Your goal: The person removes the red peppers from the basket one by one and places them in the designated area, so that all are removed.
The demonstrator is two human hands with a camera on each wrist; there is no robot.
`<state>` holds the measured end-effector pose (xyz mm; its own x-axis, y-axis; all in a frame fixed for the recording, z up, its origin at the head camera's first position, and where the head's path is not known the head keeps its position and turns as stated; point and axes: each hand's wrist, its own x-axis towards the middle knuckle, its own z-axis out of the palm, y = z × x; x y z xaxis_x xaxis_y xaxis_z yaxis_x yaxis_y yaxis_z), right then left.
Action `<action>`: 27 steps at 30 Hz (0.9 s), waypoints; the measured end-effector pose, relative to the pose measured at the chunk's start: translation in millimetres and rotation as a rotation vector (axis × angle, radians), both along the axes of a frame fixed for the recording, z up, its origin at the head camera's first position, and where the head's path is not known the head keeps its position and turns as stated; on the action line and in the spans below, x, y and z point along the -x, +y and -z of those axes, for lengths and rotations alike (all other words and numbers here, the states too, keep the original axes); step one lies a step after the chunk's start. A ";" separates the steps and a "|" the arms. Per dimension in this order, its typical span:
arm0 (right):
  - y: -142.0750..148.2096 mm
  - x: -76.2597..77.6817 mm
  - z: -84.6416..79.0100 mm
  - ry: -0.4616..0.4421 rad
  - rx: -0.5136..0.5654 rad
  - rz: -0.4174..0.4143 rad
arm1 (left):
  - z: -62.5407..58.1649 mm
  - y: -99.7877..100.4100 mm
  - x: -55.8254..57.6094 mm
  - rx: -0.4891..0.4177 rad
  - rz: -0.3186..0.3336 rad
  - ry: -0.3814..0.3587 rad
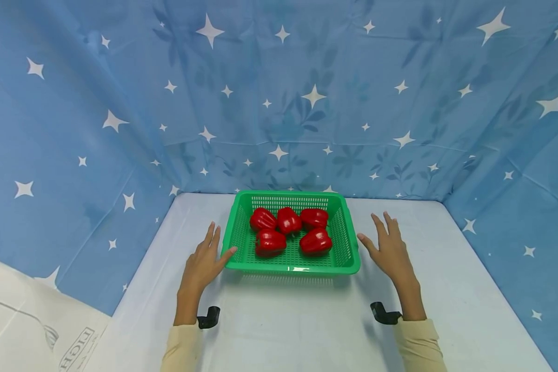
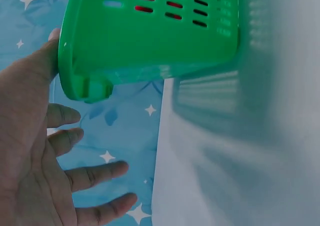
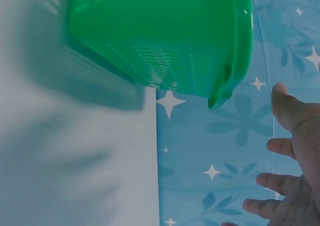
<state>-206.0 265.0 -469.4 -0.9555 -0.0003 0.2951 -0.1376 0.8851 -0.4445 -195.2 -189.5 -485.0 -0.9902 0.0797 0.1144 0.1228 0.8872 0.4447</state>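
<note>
A green plastic basket with slotted walls stands toward the back of the white table. Several red bell peppers lie inside it, two in front and the others behind. My left hand is at the basket's left side with its fingers spread. In the left wrist view, the thumb of that hand is at the rim of the basket; whether it touches cannot be told. Off the right side, my right hand is held with spread fingers. The right wrist view shows a gap between this hand and the basket.
Blue curtains with white stars and leaf prints enclose the back and sides of the white table. A pale printed sheet lies at the lower left. Black wrist mounts are worn below both hands.
</note>
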 end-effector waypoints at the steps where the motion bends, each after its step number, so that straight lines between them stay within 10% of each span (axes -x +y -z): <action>1: 0.3 0.4 -0.1 0.013 0.011 0.003 | 0.7 1.4 -0.1 -0.025 0.012 0.001; 13: 3.8 12.9 1.0 0.128 0.309 -0.023 | 9.5 12.2 0.3 -0.174 0.095 -0.051; 27: -11.4 34.5 -46.9 -0.062 0.622 -0.193 | 13.5 9.1 -1.0 -0.220 0.104 -0.113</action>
